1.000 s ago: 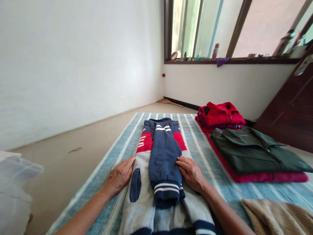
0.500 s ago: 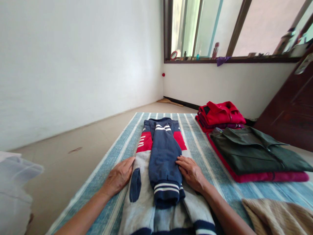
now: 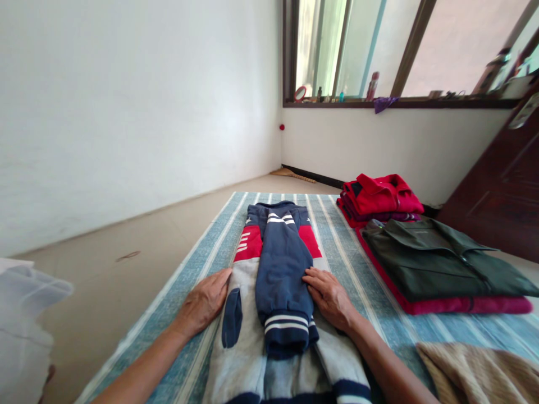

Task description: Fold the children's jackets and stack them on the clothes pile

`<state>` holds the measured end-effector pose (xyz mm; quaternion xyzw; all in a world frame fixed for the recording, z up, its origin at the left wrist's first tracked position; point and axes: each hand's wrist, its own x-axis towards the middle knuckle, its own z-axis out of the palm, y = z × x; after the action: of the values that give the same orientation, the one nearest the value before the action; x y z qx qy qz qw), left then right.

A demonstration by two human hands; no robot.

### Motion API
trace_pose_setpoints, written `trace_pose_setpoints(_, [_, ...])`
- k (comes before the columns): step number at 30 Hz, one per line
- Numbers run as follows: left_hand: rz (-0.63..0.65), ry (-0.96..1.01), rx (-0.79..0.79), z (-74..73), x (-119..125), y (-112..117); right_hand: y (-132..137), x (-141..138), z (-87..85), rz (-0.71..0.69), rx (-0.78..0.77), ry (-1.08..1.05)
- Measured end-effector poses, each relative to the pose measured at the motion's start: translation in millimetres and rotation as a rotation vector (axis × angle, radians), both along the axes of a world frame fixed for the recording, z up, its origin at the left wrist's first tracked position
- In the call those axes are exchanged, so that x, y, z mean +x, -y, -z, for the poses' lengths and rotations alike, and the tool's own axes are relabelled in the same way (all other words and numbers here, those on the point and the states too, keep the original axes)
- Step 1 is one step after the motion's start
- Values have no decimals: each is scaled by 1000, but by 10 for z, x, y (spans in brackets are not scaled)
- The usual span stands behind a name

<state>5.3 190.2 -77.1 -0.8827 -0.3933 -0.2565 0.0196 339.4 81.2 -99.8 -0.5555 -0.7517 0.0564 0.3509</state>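
Sweatshirt (image 3: 280,280): matt, soft fleece cloth. Floor mat (image 3: 357,269): rough woven cloth. Far-right door (image 3: 497,196): smooth dark wood, with a glossy metal handle (image 3: 523,110). Near-left sheet (image 3: 29,320): thin translucent plastic.

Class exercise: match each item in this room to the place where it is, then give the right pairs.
Column 1
1. Person's left hand
2. Dark green jacket
3. Purple cloth
4. Bright red folded shirt

Column 2
A. Hanging over the dark brown window ledge
B. Lying on a folded crimson garment
C. Topping a folded stack beside the white wall
D. Resting on a grey, navy and red sweatshirt

Right pairs: 1-D, 2-B, 3-A, 4-C
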Motion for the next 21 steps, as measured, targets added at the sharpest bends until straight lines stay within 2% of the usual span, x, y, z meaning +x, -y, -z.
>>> trace_pose_setpoints(21, [-1, 9, -17, -26, 22, 23, -3, 1, 18, 0, 10, -5])
